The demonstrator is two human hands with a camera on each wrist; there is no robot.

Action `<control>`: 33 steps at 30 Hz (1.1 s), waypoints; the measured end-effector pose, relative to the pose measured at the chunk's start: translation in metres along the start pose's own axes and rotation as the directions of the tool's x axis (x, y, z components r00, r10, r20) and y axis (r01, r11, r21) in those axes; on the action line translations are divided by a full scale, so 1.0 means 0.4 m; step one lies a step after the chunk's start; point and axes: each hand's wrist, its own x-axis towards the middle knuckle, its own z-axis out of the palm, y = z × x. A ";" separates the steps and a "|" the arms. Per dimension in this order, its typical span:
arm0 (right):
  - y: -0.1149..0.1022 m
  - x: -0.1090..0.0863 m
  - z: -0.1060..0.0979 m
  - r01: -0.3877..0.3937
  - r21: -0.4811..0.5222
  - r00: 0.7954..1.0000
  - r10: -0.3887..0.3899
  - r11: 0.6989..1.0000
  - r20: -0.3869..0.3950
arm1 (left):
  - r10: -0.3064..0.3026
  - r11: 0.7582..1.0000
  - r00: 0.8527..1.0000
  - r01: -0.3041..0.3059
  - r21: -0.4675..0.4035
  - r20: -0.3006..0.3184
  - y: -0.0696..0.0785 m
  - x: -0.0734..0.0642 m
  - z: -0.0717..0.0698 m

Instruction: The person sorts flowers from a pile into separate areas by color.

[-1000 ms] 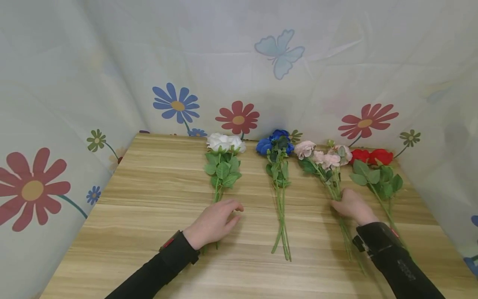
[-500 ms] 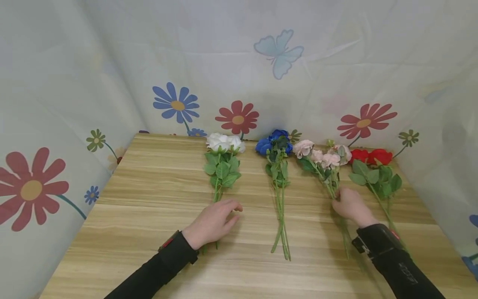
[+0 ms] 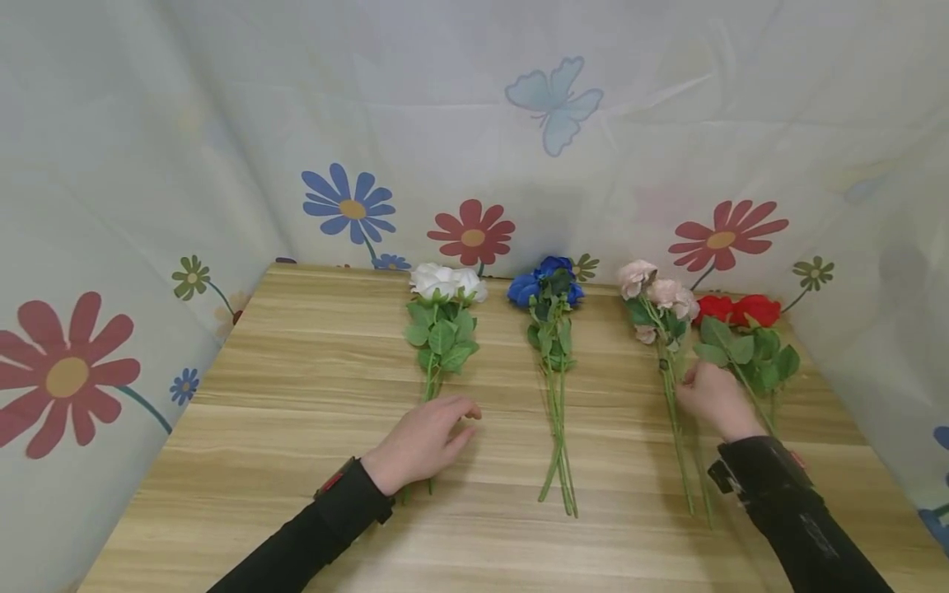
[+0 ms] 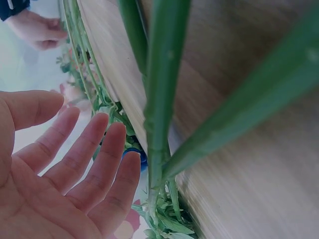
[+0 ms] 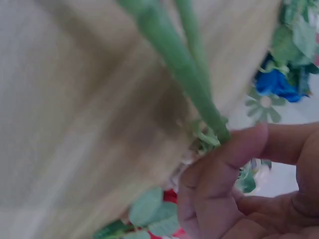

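Observation:
My right hand (image 3: 715, 401) pinches a green stem (image 5: 182, 64) of the pink flowers (image 3: 670, 295) between thumb and fingers, as the right wrist view shows. Other pink-flower stems lie just left of that hand. The left hand (image 3: 426, 441), fingers relaxed and apart, hovers over the stems of the white roses (image 3: 437, 282). Its palm (image 4: 65, 204) holds nothing in the left wrist view, where thick green stems (image 4: 162, 74) pass beside the fingertips. Between the hands lie blue roses (image 3: 525, 290), their stems crossing near the lower ends.
Red roses (image 3: 754, 310) lie right of the pink flowers, their leaves close to the right hand. All the bunches rest on a wooden table (image 3: 296, 354) with blooms toward the back. A flower-printed curtain (image 3: 415, 99) hangs behind and at both sides.
The right hand has moved slightly right. The pink flowers have shifted right, away from the blue roses, and their blooms now sit closer together and turned. The left hand stays in place.

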 end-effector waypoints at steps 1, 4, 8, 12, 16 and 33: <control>0.003 0.003 0.003 -0.010 0.002 0.999 0.010 1.000 0.034 | 0.001 1.000 1.000 -0.001 0.000 0.000 0.000 0.000 0.000; 0.012 0.011 0.012 -0.028 0.013 0.993 0.026 1.000 0.119 | 0.003 1.000 1.000 -0.003 0.004 -0.001 -0.001 -0.002 0.001; 0.017 0.020 0.015 -0.057 0.010 0.982 0.054 0.998 0.179 | 0.000 1.000 1.000 0.000 -0.001 -0.001 -0.001 -0.003 0.000; 0.016 0.025 0.016 -0.062 -0.006 0.978 0.062 0.998 0.198 | -0.001 1.000 1.000 0.001 -0.003 0.001 0.000 -0.003 -0.001; 0.012 0.024 0.020 -0.061 -0.007 0.981 0.061 0.998 0.186 | -0.007 1.000 1.000 0.007 -0.001 0.008 0.001 -0.004 -0.002; -0.029 -0.009 -0.006 -0.097 -0.022 0.988 0.099 0.995 0.120 | -0.085 0.996 0.996 0.085 -0.031 -0.019 -0.019 -0.013 -0.044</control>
